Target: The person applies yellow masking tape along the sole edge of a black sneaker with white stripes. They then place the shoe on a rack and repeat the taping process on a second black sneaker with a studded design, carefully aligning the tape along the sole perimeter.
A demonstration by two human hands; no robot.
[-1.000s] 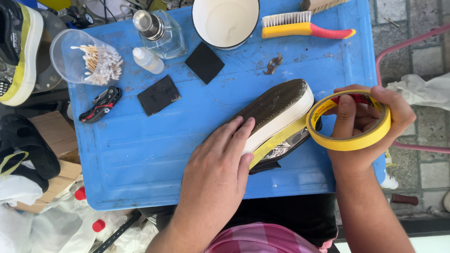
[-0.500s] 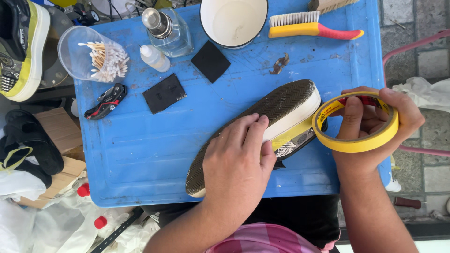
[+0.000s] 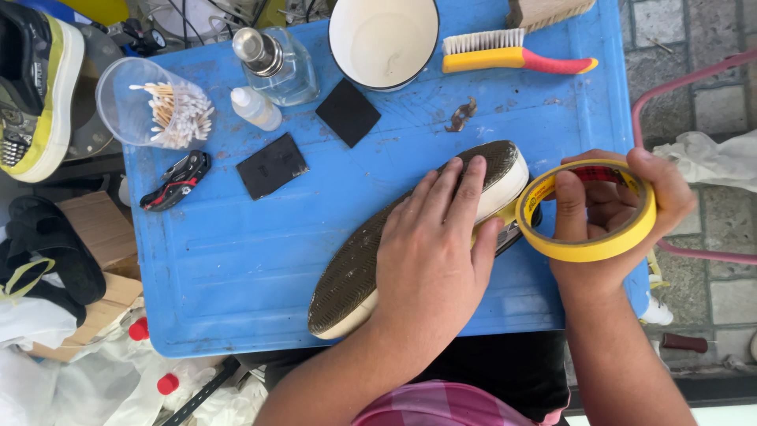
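A shoe (image 3: 410, 237) is laid sole-up and slantwise across the blue plastic tabletop (image 3: 236, 260), its dark textured outsole facing the camera and its white sidewall turned toward the far edge. It is pinned flat by the left hand (image 3: 434, 252), whose fingers (image 3: 453, 193) are held straight and close together over the middle of the sole, the thumb tucked along the near rim; held this way, the shoe appears to be kept from sliding while tape is drawn against it.

A roll of yellow masking tape (image 3: 591, 209) is held at the toe end by the right hand (image 3: 615, 213). The roll is gripped from outside by curled fingers, while the thumb (image 3: 569, 209) is passed through the core so the roll can seemingly turn on it. A short yellow strip runs from the roll onto the white sidewall, so the roll is kept touching the shoe's edge.

Other items are set along the far side, well apart from the hands: a clear cup of cotton swabs (image 3: 154, 110), a glass bottle (image 3: 276, 63), a small white dropper bottle (image 3: 256, 108), two black square pads (image 3: 347, 113), a white bowl (image 3: 384, 39), a yellow-and-red brush (image 3: 512, 57) and a folded utility knife (image 3: 175, 180). A second shoe (image 3: 35, 87) rests beyond the tabletop's left corner.
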